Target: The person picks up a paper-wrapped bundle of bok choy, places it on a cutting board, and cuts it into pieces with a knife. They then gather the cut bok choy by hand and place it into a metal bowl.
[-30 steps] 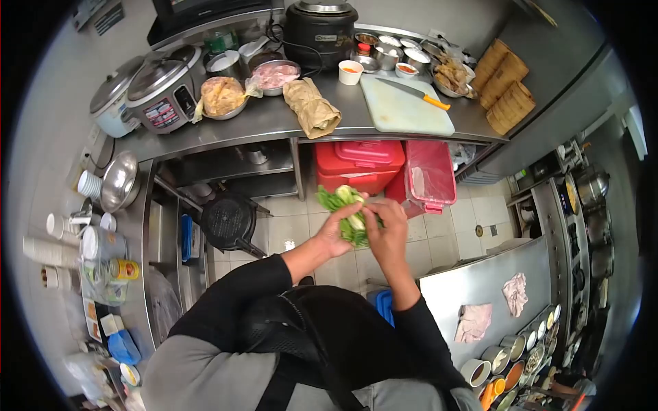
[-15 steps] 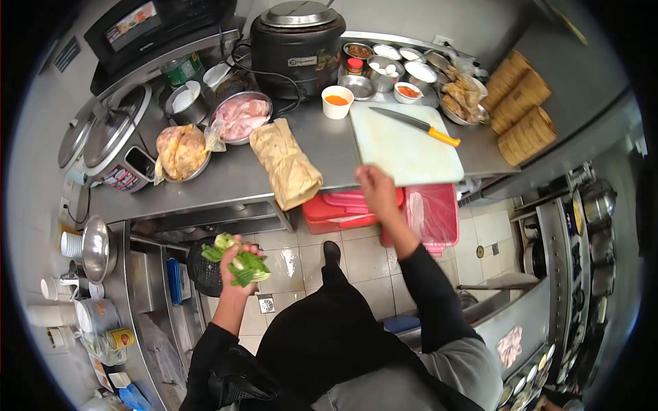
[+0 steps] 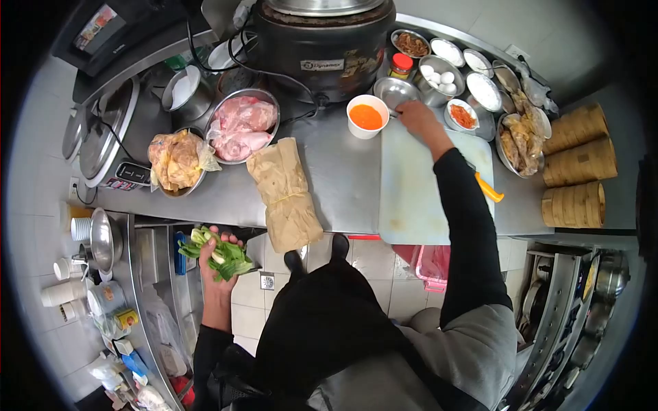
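My left hand (image 3: 214, 264) is closed around a bunch of leafy greens (image 3: 229, 259) with pale stems, like bok choy, low in front of the counter's edge. Across the counter, my right hand (image 3: 421, 122) reaches over the cutting board (image 3: 415, 195), its fingers pinched at the near rim of a small metal bowl (image 3: 395, 90). A paper cup of orange contents (image 3: 365, 118) stands just left of that bowl. On the board's right side lies a knife with a yellow-orange handle (image 3: 489, 188); my sleeve hides most of its blade.
A brown paper bag (image 3: 284, 195) overhangs the counter's front edge. Behind it are a bowl of raw meat (image 3: 241, 127), bagged poultry (image 3: 178, 161) and a large black cooker (image 3: 325, 55). Eggs (image 3: 439, 77), a red-lidded jar (image 3: 401, 65) and bamboo steamers (image 3: 576, 164) stand right.
My right hand has moved forward over the board to the small metal bowl. I have stepped nearer the counter. The greens stay in my left hand.
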Tool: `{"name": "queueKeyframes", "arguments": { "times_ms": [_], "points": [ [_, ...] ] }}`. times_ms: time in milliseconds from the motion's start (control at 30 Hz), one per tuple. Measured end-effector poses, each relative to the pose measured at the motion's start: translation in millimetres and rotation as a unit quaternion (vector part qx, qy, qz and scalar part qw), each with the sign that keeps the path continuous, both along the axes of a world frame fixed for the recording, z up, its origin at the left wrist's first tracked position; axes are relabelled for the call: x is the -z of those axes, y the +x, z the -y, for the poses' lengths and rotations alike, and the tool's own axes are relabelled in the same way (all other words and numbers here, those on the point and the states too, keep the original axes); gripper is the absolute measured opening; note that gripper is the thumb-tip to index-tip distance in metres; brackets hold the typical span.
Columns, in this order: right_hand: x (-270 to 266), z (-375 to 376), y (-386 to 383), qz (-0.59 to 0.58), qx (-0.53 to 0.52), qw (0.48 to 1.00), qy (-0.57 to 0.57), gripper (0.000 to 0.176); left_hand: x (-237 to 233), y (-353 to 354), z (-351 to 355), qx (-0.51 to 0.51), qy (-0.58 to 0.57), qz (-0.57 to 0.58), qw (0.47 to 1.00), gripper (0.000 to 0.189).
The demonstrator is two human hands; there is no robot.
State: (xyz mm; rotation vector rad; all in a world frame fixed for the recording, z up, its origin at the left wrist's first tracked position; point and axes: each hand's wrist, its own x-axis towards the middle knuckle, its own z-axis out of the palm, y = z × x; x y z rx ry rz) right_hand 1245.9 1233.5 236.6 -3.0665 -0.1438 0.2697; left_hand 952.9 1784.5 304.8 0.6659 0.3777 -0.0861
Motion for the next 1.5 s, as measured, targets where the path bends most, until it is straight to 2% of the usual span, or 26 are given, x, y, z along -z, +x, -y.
{"name": "queueKeyframes", "arguments": {
  "times_ms": [67, 100, 167, 233, 300, 367, 433, 500, 600, 633, 700, 767, 833, 900, 933, 967, 1000, 1033, 1100, 1167, 1233, 1267, 1300, 1400, 1433, 1500],
  "points": [
    [-31.6, 8.5, -10.5, 0.046, -0.076, 0.992, 0.085, 0.023, 1.7, 17.9, 3.8, -0.001, 0.011, -0.021, 1.000, 0.028],
    [-41.6, 9.6, -15.6, 0.040, -0.072, 0.993, 0.088, 0.023, 5.6, 28.0, 3.4, 0.011, 0.012, -0.016, 1.000, 0.029],
    [-57.2, 14.8, -25.3, 0.030, 0.045, 0.970, 0.236, 0.025, 8.3, 50.1, 6.5, 0.055, 0.001, 0.011, 0.998, 0.031],
    [-60.6, 20.5, -38.3, 0.049, 0.054, 0.968, 0.241, 0.026, 2.2, 71.2, 15.9, 0.079, 0.008, 0.007, 0.997, 0.032],
    [-79.8, 11.5, -63.9, 0.178, 0.096, 0.944, 0.262, 0.029, -4.8, 93.2, 26.6, 0.092, 0.002, 0.010, 0.996, 0.033],
    [-96.2, 5.5, -104.6, 0.241, 0.096, 0.924, 0.282, 0.026, -21.7, 112.9, 37.7, 0.127, 0.014, 0.018, 0.992, 0.032],
    [-127.8, -18.7, -167.8, 0.193, 0.141, 0.904, 0.356, 0.017, -38.3, 130.0, 47.0, 0.173, 0.034, 0.032, 0.984, 0.033],
    [-108.8, -33.4, -215.9, 0.224, 0.057, 0.885, 0.404, 0.015, -48.2, 148.4, 65.2, 0.226, 0.047, 0.052, 0.972, 0.034],
    [-67.1, -86.6, -254.7, 0.167, 0.010, 0.854, 0.492, 0.024, -70.5, 166.1, 115.5, 0.325, 0.147, 0.058, 0.932, 0.034],
    [-45.9, -103.3, -259.1, 0.149, 0.005, 0.856, 0.495, 0.023, -65.7, 172.3, 134.7, 0.342, 0.142, 0.061, 0.927, 0.034],
    [-8.6, -129.3, -255.2, 0.146, -0.035, 0.894, 0.422, 0.020, -42.3, 188.4, 176.6, 0.461, 0.275, -0.011, 0.844, 0.027],
    [30.0, -154.6, -249.9, 0.192, -0.016, 0.874, 0.445, 0.028, 13.8, 201.2, 209.0, 0.503, 0.316, 0.007, 0.805, 0.028],
    [11.1, -172.6, -257.0, 0.182, 0.035, 0.876, 0.445, 0.038, 60.5, 221.7, 224.5, 0.500, 0.565, 0.116, 0.646, 0.055],
    [-1.9, -174.1, -275.9, 0.202, 0.054, 0.869, 0.450, 0.044, 67.5, 227.1, 229.3, 0.466, 0.729, 0.191, 0.463, 0.069],
    [-3.1, -170.1, -287.4, 0.214, 0.051, 0.871, 0.438, 0.043, 61.9, 227.7, 229.7, 0.504, 0.701, 0.218, 0.454, 0.080],
    [-2.4, -162.7, -300.0, 0.230, 0.058, 0.875, 0.423, 0.041, 55.5, 220.1, 230.1, 0.473, 0.703, 0.260, 0.464, 0.086],
    [2.5, -156.1, -316.3, 0.238, 0.064, 0.872, 0.422, 0.039, 37.6, 210.8, 231.6, 0.460, 0.723, 0.258, 0.446, 0.095],
    [8.0, -146.1, -334.0, 0.246, 0.070, 0.871, 0.420, 0.038, 51.0, 217.4, 223.3, 0.399, 0.761, 0.301, 0.413, 0.101],
    [1.2, -138.0, -372.4, 0.235, 0.146, 0.877, 0.393, 0.031, 55.1, 229.9, 207.0, 0.336, 0.744, 0.403, 0.414, 0.098],
    [-1.5, -140.1, -407.5, 0.221, 0.193, 0.880, 0.374, 0.024, 29.6, 223.5, 203.7, 0.317, 0.715, 0.468, 0.411, 0.076],
    [-1.7, -146.2, -441.2, 0.270, 0.243, 0.850, 0.380, 0.021, 10.0, 209.1, 209.0, 0.332, 0.647, 0.505, 0.465, 0.052],
    [-15.8, -152.2, -461.6, 0.259, 0.281, 0.847, 0.369, 0.021, 1.5, 196.7, 214.1, 0.350, 0.632, 0.469, 0.509, 0.048],
    [-14.2, -162.7, -479.0, 0.272, 0.312, 0.837, 0.357, 0.021, -2.8, 181.8, 220.8, 0.367, 0.560, 0.485, 0.563, 0.043],
    [-19.0, -204.4, -532.8, 0.427, 0.423, 0.740, 0.303, 0.023, -1.6, 141.9, 246.0, 0.404, 0.447, 0.542, 0.586, 0.038],
    [-20.0, -220.7, -554.9, 0.431, 0.437, 0.737, 0.284, 0.023, -7.4, 119.2, 253.4, 0.438, 0.433, 0.526, 0.586, 0.038],
    [-10.8, -253.8, -598.0, 0.419, 0.567, 0.626, 0.332, 0.022, -12.8, 70.4, 266.4, 0.446, 0.355, 0.599, 0.563, 0.037]
  ]
}}
